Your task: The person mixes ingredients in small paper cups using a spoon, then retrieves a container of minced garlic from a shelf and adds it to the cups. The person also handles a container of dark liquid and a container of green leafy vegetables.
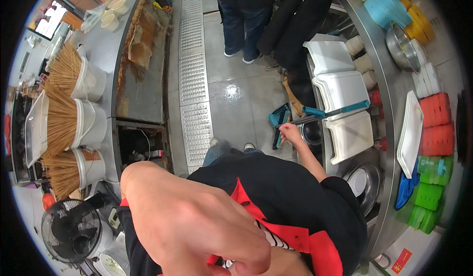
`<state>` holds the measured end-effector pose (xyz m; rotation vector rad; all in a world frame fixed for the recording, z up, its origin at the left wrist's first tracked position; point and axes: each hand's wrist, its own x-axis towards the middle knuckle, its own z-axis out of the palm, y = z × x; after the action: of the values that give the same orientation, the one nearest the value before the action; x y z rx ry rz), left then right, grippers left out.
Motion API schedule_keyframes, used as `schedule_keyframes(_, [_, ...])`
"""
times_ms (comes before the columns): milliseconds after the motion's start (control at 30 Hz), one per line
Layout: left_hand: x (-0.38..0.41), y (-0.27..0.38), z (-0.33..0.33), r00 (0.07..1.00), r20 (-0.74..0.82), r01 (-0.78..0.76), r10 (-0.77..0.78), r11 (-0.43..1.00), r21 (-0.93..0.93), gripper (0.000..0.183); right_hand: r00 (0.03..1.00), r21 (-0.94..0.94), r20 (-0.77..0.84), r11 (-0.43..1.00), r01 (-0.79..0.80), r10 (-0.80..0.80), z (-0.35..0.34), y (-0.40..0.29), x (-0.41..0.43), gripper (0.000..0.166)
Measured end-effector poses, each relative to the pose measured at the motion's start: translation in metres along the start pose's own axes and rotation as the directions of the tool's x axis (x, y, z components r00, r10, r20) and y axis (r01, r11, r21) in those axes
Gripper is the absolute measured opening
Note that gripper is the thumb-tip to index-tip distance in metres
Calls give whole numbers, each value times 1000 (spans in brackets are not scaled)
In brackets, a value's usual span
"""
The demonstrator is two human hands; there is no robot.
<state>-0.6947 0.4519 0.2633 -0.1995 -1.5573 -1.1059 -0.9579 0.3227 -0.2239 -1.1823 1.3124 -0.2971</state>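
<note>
My right hand (pixel 290 132) is out to the right, its fingers closed around dark poles (pixel 307 119) with teal grips (pixel 354 106). Low beside that hand, a teal dustpan (pixel 279 115) rests on the tiled floor. A brush head (pixel 277 138) is partly visible just below it. Large and close to the camera, my left hand (pixel 199 217) is raised in front of my chest with the fingers curled. Its fingertips are hidden, so whether it pinches anything cannot be seen.
Another person's legs (pixel 242 28) stand ahead on the floor, by a metal drain cover (pixel 192 73). White plastic bins (pixel 343 91) line the right counter (pixel 384 73), which carries a metal bowl (pixel 402 47). To my left are buckets (pixel 90 122) of skewers and a fan (pixel 72 231).
</note>
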Motion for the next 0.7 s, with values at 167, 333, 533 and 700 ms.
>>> schedule_keyframes(167, [-16,30,-86,867,285,464,-409,871,-162,14,999,-149,20,988,-44,47,33,-49,30,25])
schedule_keyframes(333, [-20,70,-149,979,30,197,-201,975,107,13,1000,-269,9,963,-21,24,71,-53,89,30])
schedule_keyframes(533, [-24,138,-247,986,-168,49,-19,983,174,14,995,-674,27,734,86,-91,114,-1,176,33])
schedule_keyframes(700, [-39,186,-367,977,86,179,-194,971,155,16,889,-837,412,304,456,-201,138,-30,244,37])
